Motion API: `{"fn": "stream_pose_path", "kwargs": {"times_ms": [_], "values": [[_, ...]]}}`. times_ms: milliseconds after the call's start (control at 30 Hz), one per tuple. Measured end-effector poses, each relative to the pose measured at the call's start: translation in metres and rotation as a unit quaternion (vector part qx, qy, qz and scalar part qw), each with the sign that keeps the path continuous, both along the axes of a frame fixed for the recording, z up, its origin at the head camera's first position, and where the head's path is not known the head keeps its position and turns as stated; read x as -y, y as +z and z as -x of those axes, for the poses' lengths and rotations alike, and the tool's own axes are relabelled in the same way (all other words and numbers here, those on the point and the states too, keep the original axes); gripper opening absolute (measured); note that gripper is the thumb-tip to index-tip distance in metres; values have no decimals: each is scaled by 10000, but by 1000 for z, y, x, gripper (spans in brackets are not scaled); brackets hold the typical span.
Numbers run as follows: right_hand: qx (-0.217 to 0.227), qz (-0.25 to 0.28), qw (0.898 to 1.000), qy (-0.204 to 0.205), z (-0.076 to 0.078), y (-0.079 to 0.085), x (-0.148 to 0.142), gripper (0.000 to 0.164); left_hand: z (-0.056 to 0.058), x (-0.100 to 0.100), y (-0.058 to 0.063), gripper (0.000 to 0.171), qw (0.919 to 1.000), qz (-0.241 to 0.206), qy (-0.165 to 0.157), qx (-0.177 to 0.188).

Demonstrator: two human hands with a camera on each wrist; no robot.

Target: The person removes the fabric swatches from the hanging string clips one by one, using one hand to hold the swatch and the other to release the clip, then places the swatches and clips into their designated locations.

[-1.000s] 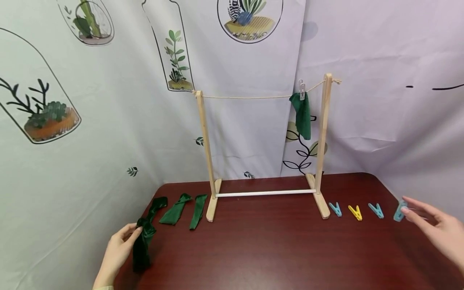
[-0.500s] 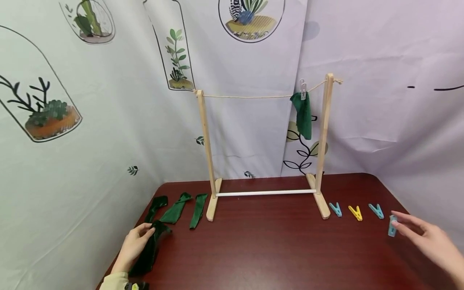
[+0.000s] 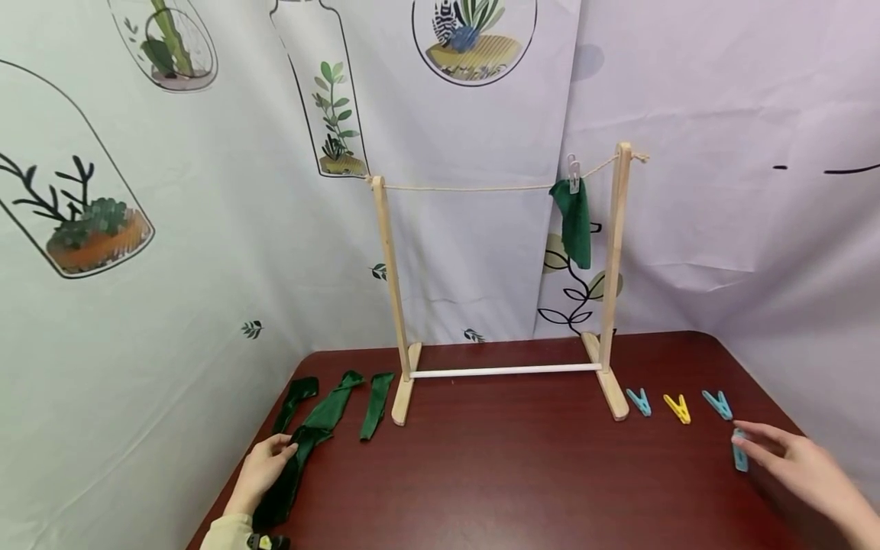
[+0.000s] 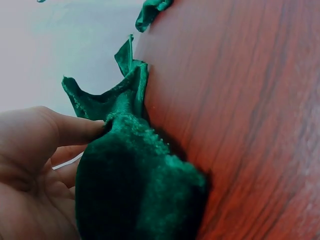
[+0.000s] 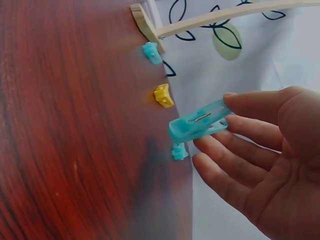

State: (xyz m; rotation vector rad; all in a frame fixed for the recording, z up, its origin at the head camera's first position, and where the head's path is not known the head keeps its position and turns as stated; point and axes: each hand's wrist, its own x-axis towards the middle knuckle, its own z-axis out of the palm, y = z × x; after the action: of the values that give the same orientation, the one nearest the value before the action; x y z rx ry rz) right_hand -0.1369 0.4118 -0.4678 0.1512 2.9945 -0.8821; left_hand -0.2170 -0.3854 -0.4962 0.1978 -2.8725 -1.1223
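Note:
My left hand (image 3: 264, 467) pinches a dark green velvet cloth (image 4: 135, 175) between thumb and fingers at the table's left side. The cloth's lower part hangs toward the near edge, and its top overlaps another green cloth (image 3: 331, 409) in the head view. At the right, my right hand (image 3: 797, 462) pinches a light blue clothespin (image 5: 200, 122) by its handle ends, its closed nose pointing away from the fingers. A blue clothespin (image 3: 718, 405) on the table is just beyond that hand.
A wooden stand (image 3: 395, 283) with a string (image 3: 474, 188) stands at the back; a green cloth (image 3: 576, 229) hangs there from a pale clothespin (image 3: 574, 176). Green strips (image 3: 376, 405) lie left of it. Yellow (image 3: 677, 409) and blue (image 3: 639, 402) clothespins lie right. Printed fabric surrounds the table.
My left hand has moved right with the green cloth, away from the far-left strip. My right hand has come left and nearer with the blue clothespin.

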Motion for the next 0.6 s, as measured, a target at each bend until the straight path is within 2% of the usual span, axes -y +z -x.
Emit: {"fn": "stream_pose_path", "kwargs": {"times_ms": [300,433,600], "values": [[49,-71,9999,117,8,-6,1,66,5,1,1,46,9996,-101,78,258],[29,-193,9997,109,10,-10,2,64,7,0,2,43,9996,-73,115,255],[263,-140,9995,47,13,-15,1,66,9,-3,0,34,9998,7,148,128]]}}
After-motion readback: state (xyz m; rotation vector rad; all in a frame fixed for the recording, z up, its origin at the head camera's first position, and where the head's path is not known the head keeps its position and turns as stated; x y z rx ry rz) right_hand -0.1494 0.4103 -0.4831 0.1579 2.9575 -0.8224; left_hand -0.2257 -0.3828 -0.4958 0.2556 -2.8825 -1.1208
